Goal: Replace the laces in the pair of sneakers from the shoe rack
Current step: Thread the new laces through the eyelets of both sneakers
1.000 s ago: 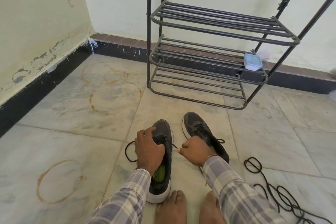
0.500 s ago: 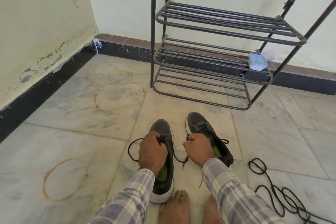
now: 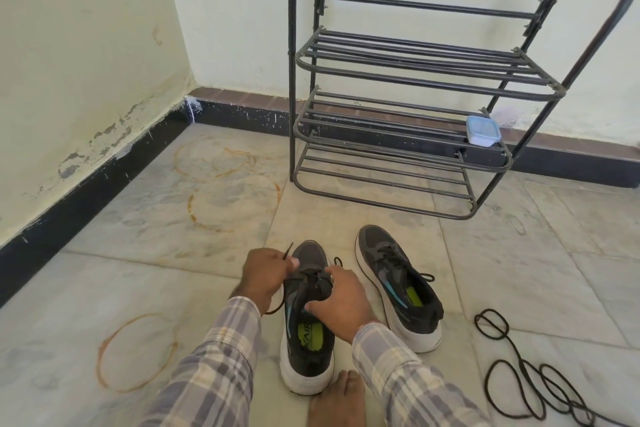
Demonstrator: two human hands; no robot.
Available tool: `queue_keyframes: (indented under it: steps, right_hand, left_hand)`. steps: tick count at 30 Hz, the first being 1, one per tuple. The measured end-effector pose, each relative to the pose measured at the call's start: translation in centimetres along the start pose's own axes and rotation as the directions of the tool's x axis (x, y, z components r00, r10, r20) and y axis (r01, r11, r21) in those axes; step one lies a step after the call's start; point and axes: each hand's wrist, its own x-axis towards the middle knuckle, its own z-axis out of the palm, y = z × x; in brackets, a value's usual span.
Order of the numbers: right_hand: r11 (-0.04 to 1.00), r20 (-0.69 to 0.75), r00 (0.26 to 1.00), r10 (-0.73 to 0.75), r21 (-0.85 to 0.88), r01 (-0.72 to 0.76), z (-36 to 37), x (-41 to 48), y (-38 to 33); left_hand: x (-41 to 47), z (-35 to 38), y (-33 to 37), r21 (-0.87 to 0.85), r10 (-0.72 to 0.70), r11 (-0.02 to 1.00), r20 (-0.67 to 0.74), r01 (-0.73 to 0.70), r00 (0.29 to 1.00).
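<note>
Starting at the near edge of the floor, a bare foot (image 3: 341, 399) is seen between two plaid shirt sleeves (image 3: 214, 357). Just beyond it, a black mesh sneaker with a white sole and a lime-green insole (image 3: 306, 340) is stood on the grey marble floor (image 3: 519, 253), heel toward the person. Its tongue is gripped by the right hand (image 3: 341, 302), with thumb and fingers curled round it. The thin black lace (image 3: 277, 307) of this shoe is pinched in the curled fingers of the left hand (image 3: 263, 276), and one tip is left poking up past the knuckles.

Just to the right, apart from the first, a matching second sneaker (image 3: 398, 284) is set down with its lace still crossed through the eyelets. Toward the right edge of the floor, a long black cord (image 3: 512, 348) is laid in loose coils; it is judged to be the replacement lacing. Rust-coloured rings (image 3: 136, 354) are marked on the tiles to the left.

Against the far wall, a black metal-tube shoe rack (image 3: 398, 73) is stood, and a small clear plastic box with a blue lid (image 3: 482, 130) is kept at the right end of its middle shelf.

The task is judged to be early. Both sneakers have been taken off the rack, and the first old lace appears to be only partly loosened. Unlacing the second shoe and threading new laces are left to be done.
</note>
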Motion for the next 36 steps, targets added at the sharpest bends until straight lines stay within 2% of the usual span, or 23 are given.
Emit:
queue_keyframes:
  steps: [2,4,6,8,10,12,14,17,21,25,29,36]
  right_hand:
    - [1.000,-0.033,0.999,0.028,0.011,-0.028,0.8,0.3,-0.1]
    - [0.996,-0.089,0.994,0.071,0.067,-0.065,1.1,0.8,-0.1]
    - [0.981,-0.123,0.983,0.135,0.155,-0.115,1.0,1.4,0.5]
    - [0.939,-0.114,0.974,0.195,0.308,-0.152,0.9,2.0,1.4]
    - [0.849,-0.048,0.971,0.236,0.496,-0.182,0.9,2.3,2.3]
    - [0.716,0.046,0.963,0.267,0.659,-0.230,0.8,2.5,2.7]
    - [0.599,0.153,0.954,0.258,0.750,-0.282,0.5,2.4,2.5]
    - [0.546,0.229,0.949,0.219,0.777,-0.313,0.2,2.1,2.2]
    - [0.525,0.250,0.947,0.200,0.789,-0.319,-0.1,1.7,2.0]
    - [0.529,0.260,0.946,0.196,0.784,-0.325,-0.1,1.7,2.0]
    - [0.516,0.268,0.942,0.203,0.788,-0.335,-0.2,1.6,1.9]
    - [0.541,0.256,0.943,0.214,0.772,-0.333,-0.3,1.4,1.8]
  left_hand:
    - [0.0,-0.2,0.8,-0.065,0.049,0.997,-0.030,-0.051,0.998]
    - [-0.3,0.1,1.3,-0.125,0.060,0.991,0.012,-0.058,0.998]
    - [-0.3,0.4,1.1,-0.034,0.122,0.992,0.026,-0.121,0.992]
    - [0.0,0.8,0.1,0.163,0.199,0.965,0.053,-0.205,0.979]
    - [-0.1,1.2,-0.6,0.255,0.201,0.940,0.130,-0.229,0.971]
    - [-0.3,1.7,-1.0,0.303,0.207,0.920,0.162,-0.248,0.965]
    - [-0.5,2.0,-1.0,0.379,0.241,0.876,0.193,-0.299,0.951]
    - [-0.8,2.4,-1.1,0.483,0.270,0.804,0.221,-0.345,0.937]
    - [-1.0,3.0,-2.1,0.435,0.252,0.836,0.236,-0.334,0.938]
    - [-1.2,3.6,-2.8,0.460,0.301,0.811,0.202,-0.362,0.932]
    - [-1.6,4.1,-2.6,0.548,0.359,0.717,0.237,-0.430,0.903]
    - [-1.6,4.3,-2.2,0.689,0.403,0.561,0.256,-0.459,0.878]
